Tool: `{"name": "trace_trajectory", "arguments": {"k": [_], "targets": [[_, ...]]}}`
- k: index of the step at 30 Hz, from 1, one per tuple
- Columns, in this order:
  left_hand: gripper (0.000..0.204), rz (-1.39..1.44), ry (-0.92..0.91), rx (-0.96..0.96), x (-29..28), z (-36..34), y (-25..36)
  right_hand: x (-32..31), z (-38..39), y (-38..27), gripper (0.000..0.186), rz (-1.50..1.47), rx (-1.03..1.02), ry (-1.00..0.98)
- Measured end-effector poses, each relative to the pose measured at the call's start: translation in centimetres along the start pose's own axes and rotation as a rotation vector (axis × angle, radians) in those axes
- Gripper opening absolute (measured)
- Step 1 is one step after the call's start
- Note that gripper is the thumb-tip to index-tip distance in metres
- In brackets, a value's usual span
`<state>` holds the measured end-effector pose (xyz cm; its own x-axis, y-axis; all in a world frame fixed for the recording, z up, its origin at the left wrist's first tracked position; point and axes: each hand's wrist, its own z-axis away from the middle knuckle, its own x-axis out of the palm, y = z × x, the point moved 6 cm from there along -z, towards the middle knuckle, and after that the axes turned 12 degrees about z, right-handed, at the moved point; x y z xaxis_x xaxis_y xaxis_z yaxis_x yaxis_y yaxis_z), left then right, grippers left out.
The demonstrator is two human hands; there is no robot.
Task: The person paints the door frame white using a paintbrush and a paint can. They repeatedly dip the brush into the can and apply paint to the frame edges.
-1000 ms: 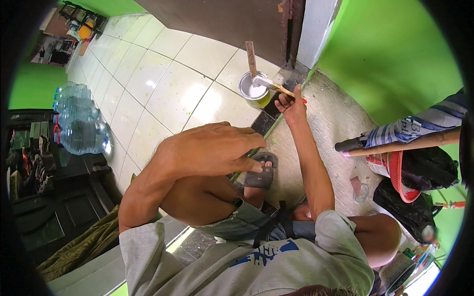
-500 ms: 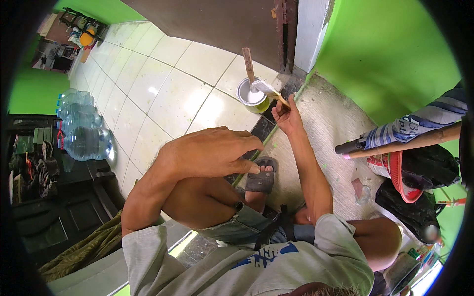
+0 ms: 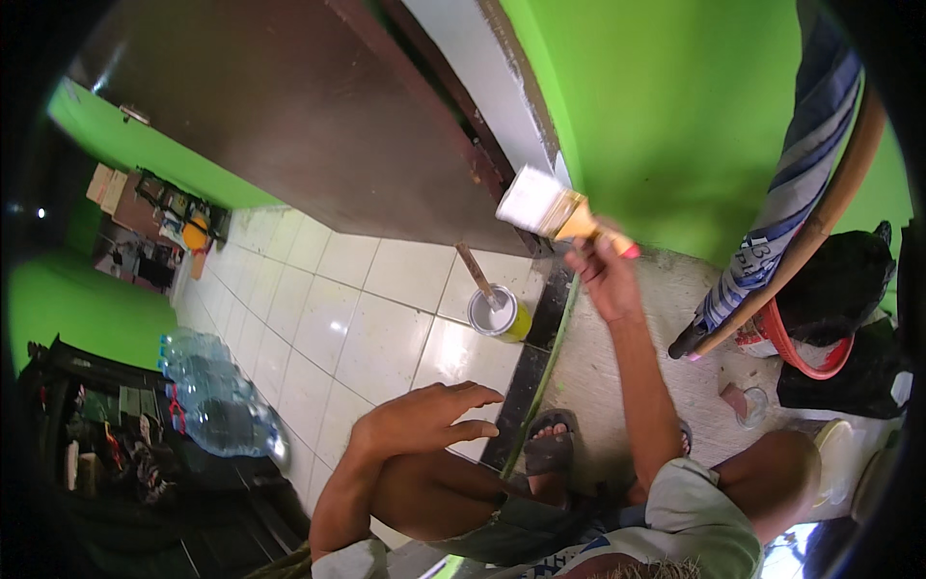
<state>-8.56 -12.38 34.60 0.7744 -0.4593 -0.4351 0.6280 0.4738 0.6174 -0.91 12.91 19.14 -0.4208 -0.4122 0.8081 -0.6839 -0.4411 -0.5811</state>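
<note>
My right hand [image 3: 608, 280] grips the wooden handle of a paintbrush [image 3: 571, 218], raised in front of the door frame. White paint coats its bristles, which point up and left toward the white door jamb [image 3: 479, 85]; whether they touch it I cannot tell. Below, on the tiles, stands a paint can [image 3: 517, 320] with a yellow-green side and white paint inside. A flat wooden stick [image 3: 473, 268] leans out of it. My left hand [image 3: 426, 419] hangs over my left knee, fingers stretched and thumb apart, holding nothing.
A brown door [image 3: 318, 116] stands beside the jamb, with a green wall [image 3: 656, 125] on the right. A striped umbrella [image 3: 786, 193] and a bamboo pole [image 3: 820, 227] lean near a red basket [image 3: 815, 359]. Clear plastic cup [image 3: 751, 407] on the concrete; large water bottles [image 3: 220, 405] at left.
My right hand has lifted the paintbrush from the can's rim up toward the door jamb. The view has tilted upward, showing more of the door. My left hand still rests over the knee.
</note>
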Motion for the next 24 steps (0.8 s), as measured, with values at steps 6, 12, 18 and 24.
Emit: {"name": "trace_trajectory", "arguments": {"k": [6,12,18,24], "targets": [[0.052,0.003,-0.01,-0.086,0.1,0.2,-0.2,7.0,-2.2,-14.1,0.035,0.689,-0.561,0.12],[0.053,-0.004,0.011,-0.098,0.1,-0.1,0.6,11.4,-3.3,-17.7,0.027,0.84,-0.747,0.115],[0.053,0.002,0.038,-0.061,0.1,-0.1,0.2,9.7,-4.5,-15.2,0.025,0.928,-0.629,0.095],[0.052,0.018,0.009,-0.105,0.1,-0.4,-0.1,5.6,-3.0,-13.7,0.022,1.05,-0.559,0.096]]}}
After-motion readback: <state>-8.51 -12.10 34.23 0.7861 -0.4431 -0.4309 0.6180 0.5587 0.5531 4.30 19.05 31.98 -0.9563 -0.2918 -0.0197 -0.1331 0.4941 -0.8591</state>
